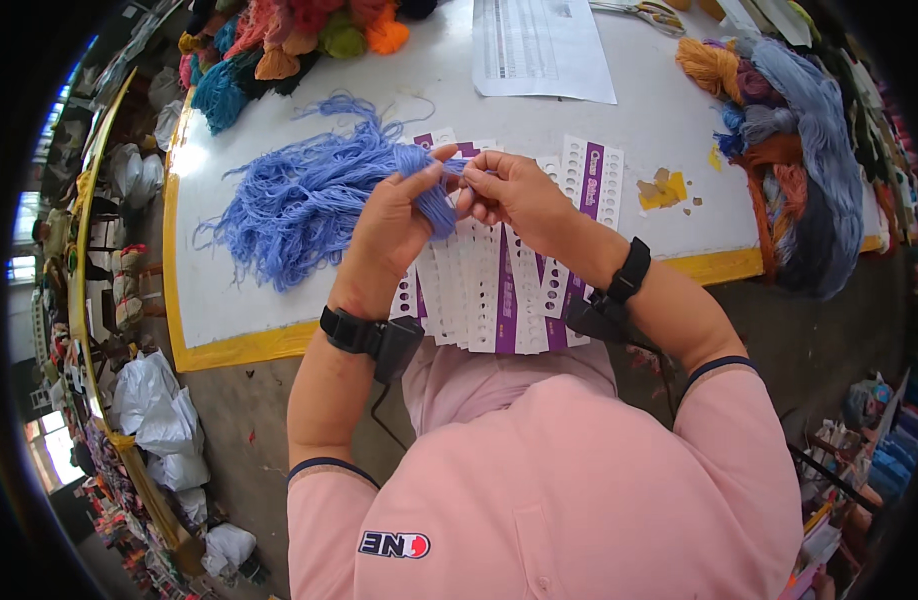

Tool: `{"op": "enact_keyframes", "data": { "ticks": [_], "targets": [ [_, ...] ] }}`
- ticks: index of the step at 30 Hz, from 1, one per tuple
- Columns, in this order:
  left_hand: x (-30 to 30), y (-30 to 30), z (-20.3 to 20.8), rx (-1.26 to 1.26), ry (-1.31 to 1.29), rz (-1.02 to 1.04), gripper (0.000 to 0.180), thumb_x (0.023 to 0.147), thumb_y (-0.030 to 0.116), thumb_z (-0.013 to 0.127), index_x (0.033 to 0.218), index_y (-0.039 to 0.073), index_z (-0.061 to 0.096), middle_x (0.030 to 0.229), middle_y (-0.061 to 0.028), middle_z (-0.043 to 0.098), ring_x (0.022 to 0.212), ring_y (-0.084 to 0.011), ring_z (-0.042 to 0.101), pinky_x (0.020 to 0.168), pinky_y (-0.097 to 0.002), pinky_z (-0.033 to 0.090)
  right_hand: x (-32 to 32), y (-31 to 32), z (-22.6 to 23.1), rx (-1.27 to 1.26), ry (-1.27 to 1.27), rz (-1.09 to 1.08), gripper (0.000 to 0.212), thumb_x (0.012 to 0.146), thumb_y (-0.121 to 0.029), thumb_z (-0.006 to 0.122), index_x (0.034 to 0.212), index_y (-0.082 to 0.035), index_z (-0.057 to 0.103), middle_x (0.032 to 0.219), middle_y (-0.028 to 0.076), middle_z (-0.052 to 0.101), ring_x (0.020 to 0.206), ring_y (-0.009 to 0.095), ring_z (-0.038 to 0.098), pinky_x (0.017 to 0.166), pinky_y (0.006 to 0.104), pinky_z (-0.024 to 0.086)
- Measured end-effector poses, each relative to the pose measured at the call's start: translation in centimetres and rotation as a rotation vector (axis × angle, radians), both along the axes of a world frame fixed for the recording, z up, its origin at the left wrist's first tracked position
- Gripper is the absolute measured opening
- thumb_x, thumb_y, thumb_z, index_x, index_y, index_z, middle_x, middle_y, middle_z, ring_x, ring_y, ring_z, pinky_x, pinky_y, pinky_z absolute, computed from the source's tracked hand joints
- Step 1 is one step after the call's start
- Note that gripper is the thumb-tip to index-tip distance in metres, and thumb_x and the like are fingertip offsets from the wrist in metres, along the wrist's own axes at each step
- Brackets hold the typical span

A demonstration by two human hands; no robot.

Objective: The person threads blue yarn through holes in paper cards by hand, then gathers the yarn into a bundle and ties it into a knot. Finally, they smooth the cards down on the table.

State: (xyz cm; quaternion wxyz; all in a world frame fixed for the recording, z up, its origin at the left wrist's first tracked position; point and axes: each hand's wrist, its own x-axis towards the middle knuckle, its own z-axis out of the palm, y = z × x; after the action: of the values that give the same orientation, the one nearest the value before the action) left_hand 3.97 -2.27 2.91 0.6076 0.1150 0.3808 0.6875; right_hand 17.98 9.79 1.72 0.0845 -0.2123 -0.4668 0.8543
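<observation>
Between the thumb and fingers of my left hand [401, 215] is a folded bundle of light blue thread [436, 208]. Close beside it, the fingers of my right hand [524, 195] are pinched together on blue strands drawn from that bundle. A loose, tangled heap of the same blue thread [294, 215] lies on the table to the left of my hands. Under my hands, several white and purple cards [508, 295] with rows of punched holes overlap in a fan at the table's near edge. My hands hide part of these cards.
The white table [239, 320] has a yellow border. Colourful thread hanks [279, 40] lie at the far left, more hanks [799, 130] at the right. A printed sheet [542, 50] and scissors [654, 14] lie at the back; torn yellow scraps [663, 190] are right of the cards.
</observation>
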Motion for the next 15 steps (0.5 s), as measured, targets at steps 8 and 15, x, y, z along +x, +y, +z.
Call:
{"op": "enact_keyframes", "data": {
  "ticks": [8,15],
  "targets": [
    [0.5,-0.1,0.5,-0.019,0.066,0.06,0.04,0.088,-0.004,0.052,0.127,-0.01,0.048,0.102,-0.016,0.061,0.098,-0.022,0.06,0.082,-0.0317,0.055,0.1,-0.3,0.4,0.085,0.003,-0.041,0.014,0.1,-0.014,0.047,0.097,-0.002,0.055,0.075,0.007,0.066,0.057,0.007,0.056,0.051,0.0193,0.043],
    [0.4,-0.2,0.9,-0.012,0.074,0.069,0.041,0.086,-0.004,0.054,0.126,-0.009,0.05,0.103,-0.0147,0.061,0.096,-0.02,0.06,0.08,-0.03,0.056,-0.1,-0.4,0.8,0.129,-0.01,-0.072,0.015,0.101,-0.015,0.045,0.097,-0.004,0.053,0.072,0.007,0.066,0.054,0.007,0.055,0.049,0.0186,0.042]
  ]
}}
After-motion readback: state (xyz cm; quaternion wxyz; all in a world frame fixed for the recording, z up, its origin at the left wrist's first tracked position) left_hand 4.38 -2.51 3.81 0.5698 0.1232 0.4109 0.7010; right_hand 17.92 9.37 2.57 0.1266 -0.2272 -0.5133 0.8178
